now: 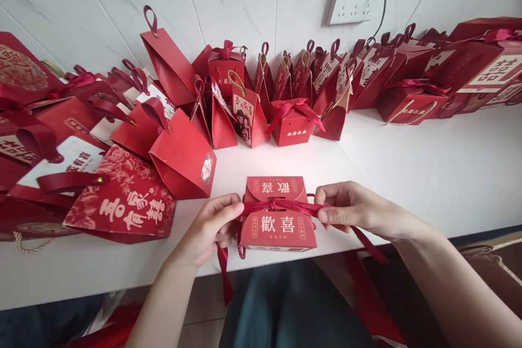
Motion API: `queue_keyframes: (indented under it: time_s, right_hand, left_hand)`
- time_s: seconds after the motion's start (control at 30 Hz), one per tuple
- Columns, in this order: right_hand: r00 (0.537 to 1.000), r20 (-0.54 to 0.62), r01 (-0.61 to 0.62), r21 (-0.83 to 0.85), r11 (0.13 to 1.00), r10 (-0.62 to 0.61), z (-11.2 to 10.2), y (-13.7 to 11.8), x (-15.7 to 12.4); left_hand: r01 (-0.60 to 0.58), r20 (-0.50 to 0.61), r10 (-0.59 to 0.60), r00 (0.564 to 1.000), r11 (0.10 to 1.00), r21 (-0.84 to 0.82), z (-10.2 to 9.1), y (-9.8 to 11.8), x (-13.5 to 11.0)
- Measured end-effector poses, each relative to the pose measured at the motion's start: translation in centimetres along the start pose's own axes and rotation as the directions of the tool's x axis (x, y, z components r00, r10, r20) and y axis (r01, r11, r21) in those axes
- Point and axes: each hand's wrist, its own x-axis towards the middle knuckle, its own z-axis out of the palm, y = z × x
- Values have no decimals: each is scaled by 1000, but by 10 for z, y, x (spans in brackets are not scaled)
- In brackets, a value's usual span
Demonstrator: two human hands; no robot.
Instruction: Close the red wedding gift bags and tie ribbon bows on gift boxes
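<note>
A red gift box [279, 238] with pale lettering stands near the front edge of the white table, its top flaps folded together. Across the top runs a dark red ribbon [291, 206], crossed at the slots in the middle. My left hand [218, 219] pinches the ribbon at the box's left side, its loose tail hanging over the table edge. At the right side, the fingers of my right hand [345, 207] are closed on the ribbon's other end, which trails down past the edge. A twisted red cord handle [240, 247] shows at the box's left side.
Many red gift boxes crowd the left, including a floral one [122, 196]. More stand along the tiled wall, among them a bow-tied box [291, 125]. A power strip [354, 2] is on the wall. A cardboard box [495, 263] sits below the table at right.
</note>
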Motion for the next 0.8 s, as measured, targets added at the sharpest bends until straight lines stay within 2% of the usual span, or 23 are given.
queue_keyframes:
  time_s: [0.17,0.4,0.5,0.63,0.8]
  right_hand:
    - [1000,-23,16,19,1000,-15,-2,7,4]
    - [1000,-30,-8,85,996,10,-6,17,8]
    - [1000,7,-29,61,998,29,-7,14,6]
    - [998,7,-64,-62,996,64,-3,-5,-5]
    - [998,-52,18,-214,977,-29,14,-32,-19]
  left_hand:
    - [25,-12,-26,1000,997,-79,-2,-8,3]
    - [35,37,-31,999,993,-116,-7,-10,3]
    - [35,43,-32,999,997,-73,-7,-8,-1]
    - [-1,36,1,999,1000,-12,-3,1,-15]
    - [-45,74,28,997,970,239,5,24,-32]
